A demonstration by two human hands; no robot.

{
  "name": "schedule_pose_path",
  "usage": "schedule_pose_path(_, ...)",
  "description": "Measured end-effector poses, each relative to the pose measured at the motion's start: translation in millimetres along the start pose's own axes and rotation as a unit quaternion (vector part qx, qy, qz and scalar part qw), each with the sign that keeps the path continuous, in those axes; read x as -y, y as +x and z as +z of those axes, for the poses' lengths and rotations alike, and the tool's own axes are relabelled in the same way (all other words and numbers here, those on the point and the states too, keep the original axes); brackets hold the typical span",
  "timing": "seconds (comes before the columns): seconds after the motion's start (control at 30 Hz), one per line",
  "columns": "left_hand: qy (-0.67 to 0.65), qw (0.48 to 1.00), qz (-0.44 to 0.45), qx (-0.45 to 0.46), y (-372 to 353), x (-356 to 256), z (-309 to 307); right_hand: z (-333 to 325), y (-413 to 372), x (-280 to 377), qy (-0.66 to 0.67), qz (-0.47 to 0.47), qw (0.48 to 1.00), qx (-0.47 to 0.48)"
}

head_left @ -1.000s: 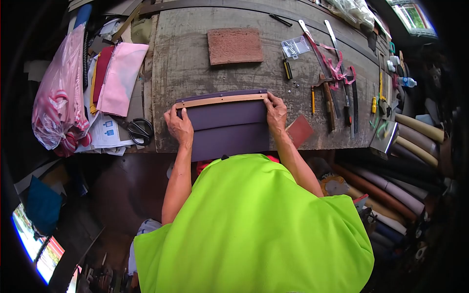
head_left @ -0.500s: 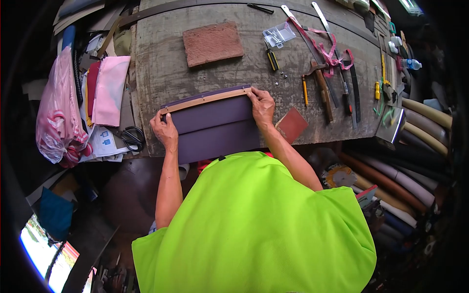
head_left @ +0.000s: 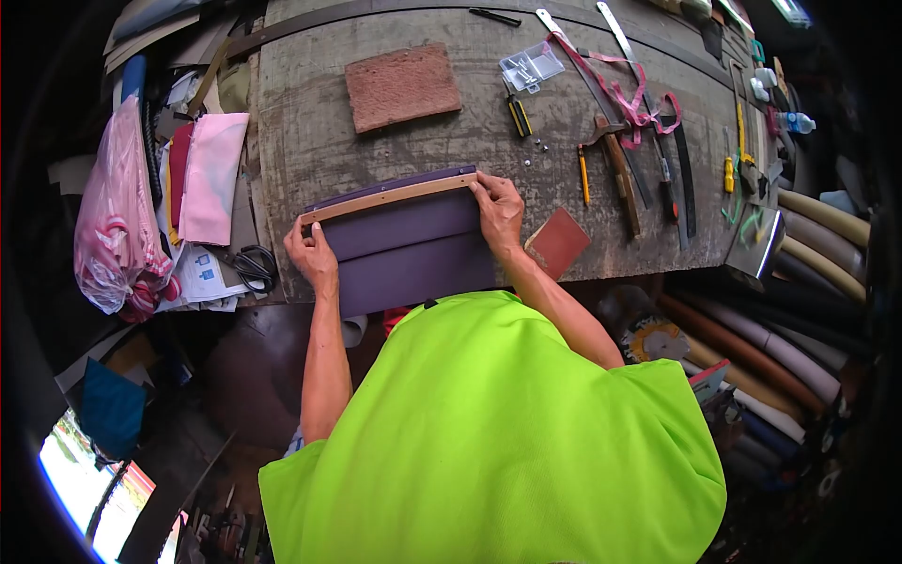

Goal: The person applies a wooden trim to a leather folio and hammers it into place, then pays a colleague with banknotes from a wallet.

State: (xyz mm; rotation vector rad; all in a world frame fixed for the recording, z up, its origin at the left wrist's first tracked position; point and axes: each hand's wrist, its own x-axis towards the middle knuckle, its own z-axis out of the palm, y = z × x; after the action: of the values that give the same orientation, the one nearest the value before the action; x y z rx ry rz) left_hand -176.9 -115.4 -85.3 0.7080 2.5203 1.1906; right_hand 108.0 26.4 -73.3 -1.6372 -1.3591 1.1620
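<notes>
A dark purple sheet of leather-like material [head_left: 409, 254] lies at the table's near edge, with a crease across it. Along its far edge runs a tan strip [head_left: 390, 196] dotted with small studs or holes. My left hand [head_left: 312, 258] pinches the strip's left end, thumb on top. At the right end, my right hand [head_left: 499, 209] grips the strip and the purple edge between thumb and fingers. A reddish-brown rectangular piece [head_left: 558, 242] lies beside my right forearm.
Beyond the sheet rests a reddish slab [head_left: 403, 86]. To the right lie a clear plastic box [head_left: 531, 66], a screwdriver [head_left: 519, 115], a pencil [head_left: 583, 179], a hammer [head_left: 620, 179] and pink tape [head_left: 639, 103]. Folded pink cloth [head_left: 213, 179] and a plastic bag [head_left: 122, 207] are at left.
Both hands keep their grip on the strip's ends. The sheet and hands appear slightly further left, but the whole table view has shifted a little too.
</notes>
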Motion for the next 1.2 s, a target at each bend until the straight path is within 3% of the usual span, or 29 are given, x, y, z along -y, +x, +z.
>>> schedule_pose_path(0.1, -0.008, 1.000, 0.012, -0.015, -4, -6, -2, 1, 0, 6, 0.003, -0.034, 0.999, -0.008)
schedule_pose_path(0.3, 0.041, 0.998, 0.036, -0.012, 4, -10, 1, 8, 16, 1, -0.022, 0.001, 1.000, -0.006)
schedule_pose_path(1.2, 0.029, 0.999, -0.003, -0.012, 15, -5, 6, 4, 21, 11, -0.005, 0.049, 0.998, 0.034)
